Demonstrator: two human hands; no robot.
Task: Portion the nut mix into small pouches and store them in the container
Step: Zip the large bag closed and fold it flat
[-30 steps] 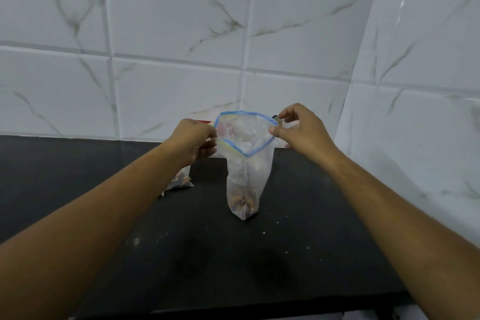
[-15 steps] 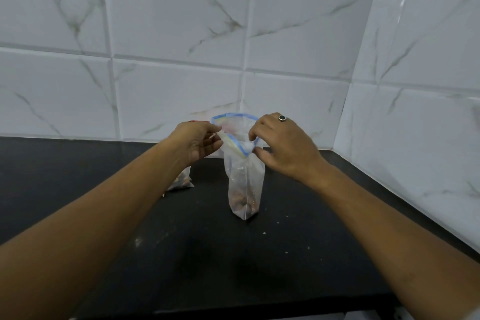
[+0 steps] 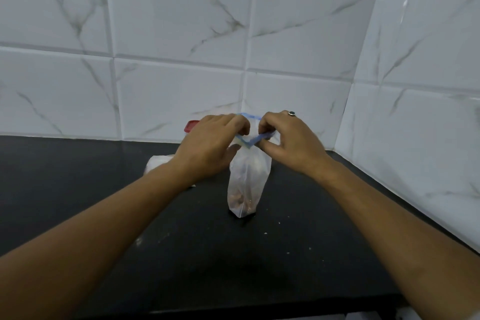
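Observation:
A small clear zip pouch (image 3: 245, 184) with a blue seal strip stands upright on the black counter (image 3: 285, 262), brown nuts showing at its bottom. My left hand (image 3: 207, 145) pinches the left end of the pouch's top. My right hand (image 3: 285, 140), with a ring on one finger, pinches the right end of the seal strip. The two hands are close together over the pouch's mouth, which is nearly pressed flat. Behind my left hand, a red-lidded container (image 3: 191, 126) is mostly hidden.
Another filled pouch (image 3: 158, 162) lies on the counter behind my left forearm. White marble-look tiled walls (image 3: 402, 112) meet in a corner at the back right. Small crumbs dot the counter near the pouch. The counter's front edge runs along the bottom.
My hands have moved toward each other, narrowing the pouch's wide-open mouth to almost flat. My right hand has turned over the top, showing its ring.

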